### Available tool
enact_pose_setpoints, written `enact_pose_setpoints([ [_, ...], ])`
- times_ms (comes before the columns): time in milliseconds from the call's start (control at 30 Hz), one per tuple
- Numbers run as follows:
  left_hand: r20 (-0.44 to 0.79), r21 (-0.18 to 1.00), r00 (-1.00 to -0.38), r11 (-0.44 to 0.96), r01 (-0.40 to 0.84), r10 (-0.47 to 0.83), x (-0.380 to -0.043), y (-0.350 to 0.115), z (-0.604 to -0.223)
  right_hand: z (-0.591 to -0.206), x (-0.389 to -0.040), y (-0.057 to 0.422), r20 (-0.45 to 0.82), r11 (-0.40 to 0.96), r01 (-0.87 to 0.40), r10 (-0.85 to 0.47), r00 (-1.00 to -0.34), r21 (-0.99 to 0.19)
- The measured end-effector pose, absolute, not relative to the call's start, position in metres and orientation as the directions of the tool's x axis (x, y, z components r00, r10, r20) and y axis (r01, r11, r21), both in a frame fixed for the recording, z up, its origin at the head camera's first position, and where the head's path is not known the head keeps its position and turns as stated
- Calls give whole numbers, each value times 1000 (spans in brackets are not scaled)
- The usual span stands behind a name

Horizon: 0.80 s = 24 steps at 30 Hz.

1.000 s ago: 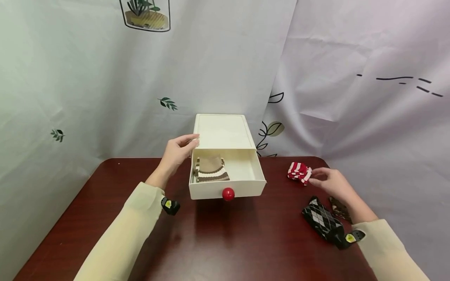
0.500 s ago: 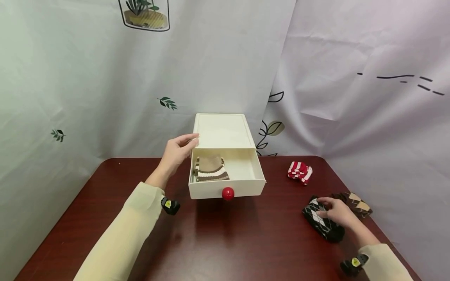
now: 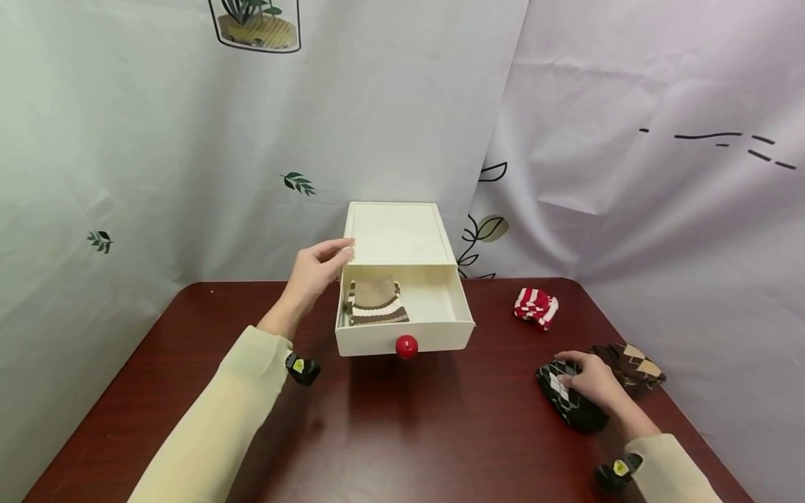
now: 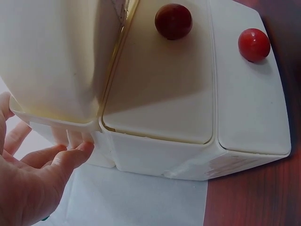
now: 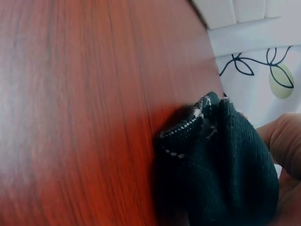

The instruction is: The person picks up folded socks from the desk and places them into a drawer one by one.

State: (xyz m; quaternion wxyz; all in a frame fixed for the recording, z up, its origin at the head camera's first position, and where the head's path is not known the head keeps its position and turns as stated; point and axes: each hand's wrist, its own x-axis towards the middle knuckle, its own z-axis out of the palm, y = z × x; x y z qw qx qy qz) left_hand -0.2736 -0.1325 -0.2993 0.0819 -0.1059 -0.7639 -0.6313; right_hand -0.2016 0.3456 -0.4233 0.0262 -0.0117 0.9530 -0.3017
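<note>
My left hand [image 3: 314, 272] rests at the left front corner of the white drawer unit [image 3: 401, 234], its fingertips touching the side wall in the left wrist view. The unit's top drawer [image 3: 440, 337], with a red knob [image 3: 407, 346], is pulled out. Inside it, on the left, lies a folded brown-and-cream striped sock [image 3: 379, 307]. My right hand [image 3: 591, 381] grips a folded black argyle sock [image 3: 560, 395] at the right of the table; thumb and fingers lie across it. In the right wrist view this dark sock [image 5: 230, 169] is close over the wood.
A rolled red-and-white striped sock [image 3: 536, 307] lies at the back right. Beside my right hand sits a brown argyle sock [image 3: 635, 367], near the right table edge. Two closed lower drawers [image 4: 164, 80] show red knobs. A printed curtain [image 3: 402, 105] hangs behind the table [image 3: 402, 440].
My right hand has come from beside the red-and-white sock down to the black argyle sock, which has shifted slightly left. The left hand stays on the drawer unit.
</note>
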Motion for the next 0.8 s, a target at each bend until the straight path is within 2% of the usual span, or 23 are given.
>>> enact_pose_setpoints([
  [367,255,951,-965,163,262,66,-272,-134,-296,-400,-208,331,19,776,-35,-29,-999,-630],
  [800,242,953,-968,170,250,63,-291,-139,-315,-282,-226,274,108,563,-81,14,-994,-823],
])
